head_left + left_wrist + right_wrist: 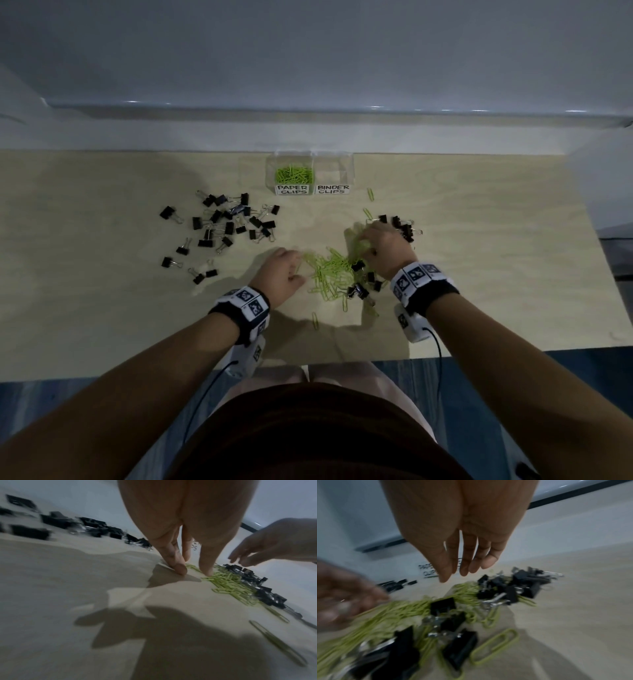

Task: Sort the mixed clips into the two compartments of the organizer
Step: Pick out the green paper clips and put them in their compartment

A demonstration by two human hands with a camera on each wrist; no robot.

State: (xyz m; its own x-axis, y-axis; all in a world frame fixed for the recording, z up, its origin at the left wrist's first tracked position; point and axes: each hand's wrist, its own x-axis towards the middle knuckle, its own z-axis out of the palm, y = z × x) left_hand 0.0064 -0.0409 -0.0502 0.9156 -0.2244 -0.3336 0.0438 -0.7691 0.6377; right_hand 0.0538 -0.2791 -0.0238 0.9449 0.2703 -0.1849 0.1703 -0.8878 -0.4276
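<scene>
The left hand (281,274) reaches palm-down to the table (102,308), straight fingertips (180,568) touching the wood at the left edge of the green paper clips (329,270) — holding nothing. The right hand (385,246) hovers over the pile's far side with loose, extended fingers (464,566), also holding nothing. Black binder clips (222,222) lie scattered left. Farther back, the organizer (310,174) holds green clips in its left compartment — labelled PAPER CLIPS.

Head view: high above, facing down over table (479,274). Wrist views: low, close, facing forward along fingers (178,566). Shared by all: green clip pile (330,270).
</scene>
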